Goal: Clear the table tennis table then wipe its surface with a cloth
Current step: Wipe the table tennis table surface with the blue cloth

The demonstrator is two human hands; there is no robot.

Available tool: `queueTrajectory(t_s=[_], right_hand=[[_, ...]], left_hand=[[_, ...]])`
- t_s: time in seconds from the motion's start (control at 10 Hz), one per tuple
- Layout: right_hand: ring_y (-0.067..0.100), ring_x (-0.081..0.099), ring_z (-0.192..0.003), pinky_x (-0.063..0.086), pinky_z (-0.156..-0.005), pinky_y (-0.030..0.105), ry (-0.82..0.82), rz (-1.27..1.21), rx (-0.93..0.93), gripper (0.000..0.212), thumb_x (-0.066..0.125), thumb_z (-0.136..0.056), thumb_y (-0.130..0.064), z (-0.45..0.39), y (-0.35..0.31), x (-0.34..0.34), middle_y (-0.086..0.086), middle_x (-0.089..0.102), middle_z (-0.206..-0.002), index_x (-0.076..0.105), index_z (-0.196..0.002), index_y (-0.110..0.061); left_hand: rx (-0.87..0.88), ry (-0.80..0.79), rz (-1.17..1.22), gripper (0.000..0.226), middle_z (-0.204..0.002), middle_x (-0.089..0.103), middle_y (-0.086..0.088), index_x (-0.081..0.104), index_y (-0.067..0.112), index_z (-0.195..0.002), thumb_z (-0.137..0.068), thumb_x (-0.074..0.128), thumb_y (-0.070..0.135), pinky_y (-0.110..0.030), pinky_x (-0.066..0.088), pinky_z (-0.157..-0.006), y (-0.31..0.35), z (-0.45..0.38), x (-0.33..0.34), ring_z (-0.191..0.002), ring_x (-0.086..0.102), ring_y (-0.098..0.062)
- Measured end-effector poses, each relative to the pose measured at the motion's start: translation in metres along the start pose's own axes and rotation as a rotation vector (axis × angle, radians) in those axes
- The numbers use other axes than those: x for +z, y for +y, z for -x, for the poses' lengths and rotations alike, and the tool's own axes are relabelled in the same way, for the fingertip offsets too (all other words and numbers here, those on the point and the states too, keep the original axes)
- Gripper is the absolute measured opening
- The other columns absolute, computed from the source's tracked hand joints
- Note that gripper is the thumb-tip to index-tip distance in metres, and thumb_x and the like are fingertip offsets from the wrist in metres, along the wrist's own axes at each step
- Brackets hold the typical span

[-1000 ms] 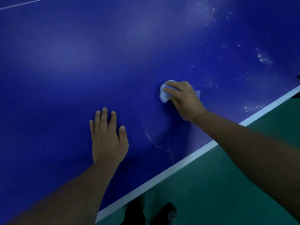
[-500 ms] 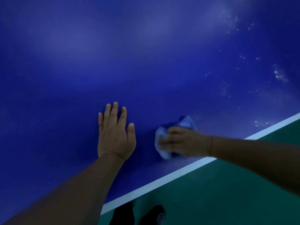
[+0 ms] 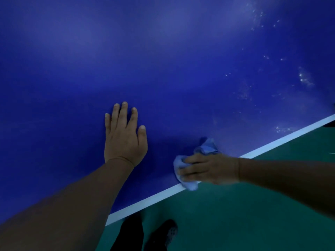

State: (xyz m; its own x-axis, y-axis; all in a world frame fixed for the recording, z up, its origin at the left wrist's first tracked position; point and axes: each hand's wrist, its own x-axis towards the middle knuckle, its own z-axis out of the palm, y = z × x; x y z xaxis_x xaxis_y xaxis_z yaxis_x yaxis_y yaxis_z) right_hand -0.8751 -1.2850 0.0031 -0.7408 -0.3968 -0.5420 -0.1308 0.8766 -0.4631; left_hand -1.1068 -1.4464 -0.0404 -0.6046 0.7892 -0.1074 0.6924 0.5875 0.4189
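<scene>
My left hand (image 3: 125, 140) lies flat on the smooth deep-blue table tennis bench (image 3: 163, 69), palm down, fingers straight and close together, thumb set a little apart to the right. Its grip is released; it holds nothing and only rests on the surface, well in from the white painted line (image 3: 282, 139) that runs along the near edge of the bench.

My right hand (image 3: 211, 168) comes in from the right with the forearm stretched over the green floor (image 3: 235, 223). Its fingers are curled round a crumpled pale-blue cloth (image 3: 204, 149), so this grip is clenched on the cloth. The cloth sits right at the near edge of the bench: one bunched end sticks up behind my knuckles on the blue surface, another pale fold shows past my fingertips to the left, and the lowest part lies over the white line. The hand is a little blurred, so I cannot tell how each finger lies on the fabric.

The two hands are apart, with a strip of bare blue surface between them. Toward the far right of the bench there are scattered pale specks (image 3: 304, 78) on the blue, some near the white line.

Below the edge, on the green floor, a dark shoe (image 3: 168, 232) and a dark trouser leg (image 3: 130, 232) show.
</scene>
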Motion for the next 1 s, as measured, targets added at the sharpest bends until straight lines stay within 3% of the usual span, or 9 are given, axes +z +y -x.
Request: queueTrajectory(t_s=[0.1,0.3,0.4,0.5,0.6,0.7,0.8,0.9,1.0], right_hand=[[0.032,0.058,-0.125,0.053,-0.096,0.047,0.288,0.408,-0.142,0.041,0.037,-0.099,-0.017,-0.008,0.012,-0.014,0.004,0.060,-0.139,0.069,-0.124,-0.012],[0.041,0.056,-0.124,0.045,-0.107,0.050,0.653,0.208,0.107,0.034,0.069,-0.089,0.001,-0.064,0.005,-0.032,0.015,0.062,-0.133,0.067,-0.123,0.000],[0.034,0.056,-0.126,0.052,-0.099,0.046,0.481,0.277,-0.019,0.048,0.080,-0.075,-0.002,-0.034,-0.025,0.009,0.005,0.064,-0.133,0.069,-0.122,-0.009],[0.030,0.056,-0.121,0.051,-0.097,0.039,0.509,0.303,0.130,0.037,0.047,-0.095,-0.006,0.029,-0.031,0.063,0.000,0.064,-0.132,0.070,-0.123,-0.014],[0.037,0.055,-0.111,0.037,-0.102,0.037,0.671,0.185,0.487,0.042,0.035,-0.096,-0.006,0.090,-0.023,0.085,0.011,0.069,-0.123,0.071,-0.116,-0.015],[0.030,0.060,-0.101,0.037,-0.091,0.027,0.996,-0.139,1.044,0.030,0.047,-0.095,-0.004,0.108,-0.019,0.072,0.005,0.064,-0.115,0.066,-0.111,-0.021],[-0.001,0.061,-0.093,0.043,-0.081,0.012,1.387,-0.618,1.416,0.029,0.063,-0.094,-0.034,0.078,-0.022,0.039,-0.015,0.066,-0.110,0.062,-0.122,-0.027],[-0.007,0.062,-0.059,0.046,-0.051,0.011,1.508,-0.924,1.237,0.023,0.075,-0.084,-0.040,0.032,-0.027,0.004,-0.016,0.070,-0.081,0.066,-0.101,-0.027],[-0.009,0.061,-0.062,0.043,-0.053,0.008,1.273,-0.781,1.044,0.010,0.067,-0.091,-0.038,-0.019,-0.025,-0.019,-0.023,0.068,-0.071,0.066,-0.086,-0.030]], left_hand=[[0.005,-0.006,-0.010,0.069,-0.166,0.012,-0.010,0.029,0.010,-0.154,-0.096,0.016,0.045,-0.041,-0.010,-0.123,0.000,0.001,0.000,-0.153,-0.003,-0.022],[0.012,-0.016,-0.034,0.069,-0.166,0.011,-0.011,0.027,0.009,-0.155,-0.096,0.019,0.045,-0.044,-0.007,-0.123,0.001,0.001,-0.001,-0.153,-0.003,-0.024],[0.009,-0.020,-0.055,0.069,-0.166,0.009,-0.011,0.025,0.010,-0.155,-0.097,0.018,0.045,-0.045,-0.007,-0.123,0.001,0.001,-0.001,-0.153,-0.004,-0.024],[0.008,-0.018,-0.071,0.065,-0.166,0.008,-0.011,0.024,0.010,-0.156,-0.100,0.022,0.043,-0.045,-0.007,-0.123,0.001,0.002,-0.001,-0.153,-0.005,-0.024],[0.012,-0.016,-0.076,0.064,-0.166,0.008,-0.011,0.023,0.010,-0.156,-0.101,0.024,0.043,-0.046,-0.006,-0.124,0.001,0.002,0.000,-0.153,-0.004,-0.025],[0.019,-0.015,-0.080,0.066,-0.165,0.010,-0.012,0.025,0.009,-0.155,-0.099,0.022,0.043,-0.047,-0.005,-0.124,0.003,0.001,-0.001,-0.153,-0.002,-0.026],[0.010,-0.009,-0.085,0.066,-0.165,0.011,-0.012,0.026,0.009,-0.155,-0.099,0.022,0.044,-0.046,-0.005,-0.124,0.003,0.001,-0.001,-0.153,-0.001,-0.026],[0.000,-0.015,-0.101,0.064,-0.165,0.010,-0.011,0.026,0.009,-0.155,-0.100,0.023,0.043,-0.046,-0.005,-0.124,0.003,0.001,0.000,-0.153,-0.003,-0.025],[-0.003,-0.019,-0.098,0.069,-0.166,0.010,-0.011,0.026,0.009,-0.155,-0.098,0.019,0.046,-0.045,-0.006,-0.123,0.004,0.000,0.000,-0.153,-0.003,-0.024]])
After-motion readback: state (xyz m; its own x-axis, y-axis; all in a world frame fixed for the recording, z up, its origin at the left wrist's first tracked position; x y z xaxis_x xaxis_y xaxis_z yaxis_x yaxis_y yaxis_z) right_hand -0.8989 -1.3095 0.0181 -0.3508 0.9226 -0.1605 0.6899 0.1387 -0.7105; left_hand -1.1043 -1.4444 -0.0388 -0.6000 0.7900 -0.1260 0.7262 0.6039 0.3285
